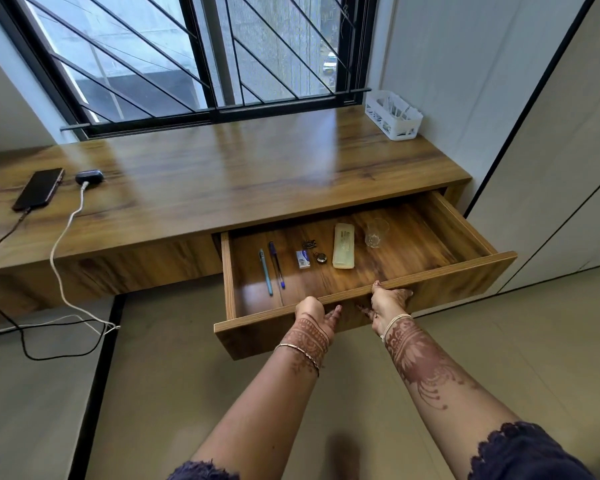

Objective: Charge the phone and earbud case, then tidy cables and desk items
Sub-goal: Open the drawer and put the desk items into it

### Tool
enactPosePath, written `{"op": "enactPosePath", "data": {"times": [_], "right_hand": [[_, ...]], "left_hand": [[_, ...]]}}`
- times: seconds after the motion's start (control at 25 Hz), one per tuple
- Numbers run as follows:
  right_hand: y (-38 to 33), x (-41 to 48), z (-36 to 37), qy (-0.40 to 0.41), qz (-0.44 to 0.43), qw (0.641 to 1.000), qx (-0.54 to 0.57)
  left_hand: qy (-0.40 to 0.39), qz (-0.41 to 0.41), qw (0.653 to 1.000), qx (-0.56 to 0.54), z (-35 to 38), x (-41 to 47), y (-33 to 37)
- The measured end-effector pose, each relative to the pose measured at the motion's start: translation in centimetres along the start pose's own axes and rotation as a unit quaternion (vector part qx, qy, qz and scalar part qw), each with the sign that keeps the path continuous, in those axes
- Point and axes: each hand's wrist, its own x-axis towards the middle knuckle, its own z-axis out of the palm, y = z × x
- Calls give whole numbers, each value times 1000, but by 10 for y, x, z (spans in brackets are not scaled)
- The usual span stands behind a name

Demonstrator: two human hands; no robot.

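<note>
Both hands (354, 306) grip the drawer front (447, 289) — fingertips hidden underneath

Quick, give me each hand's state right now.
Left hand: closed on the open wooden drawer's front panel.
Right hand: closed on the same panel.

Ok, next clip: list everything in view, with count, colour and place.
Phone: one, black, desk top far left, dark cable plugged in.
Earbud case: one, dark, right of the phone, white cable plugged in.
Basket: one, white, desk's back right corner.
Drawer: one, wooden, pulled open.
Pens: two, teal and blue, drawer left.
Small box: one, white and blue, drawer middle.
Keys: small dark bunch, beside the box.
Long case: one, pale translucent, right of the keys.
Glass: one, clear, drawer back right.
Left hand: grip on drawer front.
Right hand: grip on drawer front.
</note>
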Motion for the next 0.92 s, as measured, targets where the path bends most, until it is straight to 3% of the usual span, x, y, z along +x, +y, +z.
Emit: {"op": "enactPosePath", "data": {"times": [0.2, 0.6, 0.92], "right_hand": [[-19, 26, 38, -19, 7, 1000, -7], [-62, 91, 118, -52, 6, 998, -22], [-90, 109, 153, -122, 60, 989, 52]], "left_hand": [[2, 2, 999, -34, 25, 29, 32], [46, 83, 993, -65, 82, 85, 98], [59, 125, 986, -95, 107, 118, 120]]}}
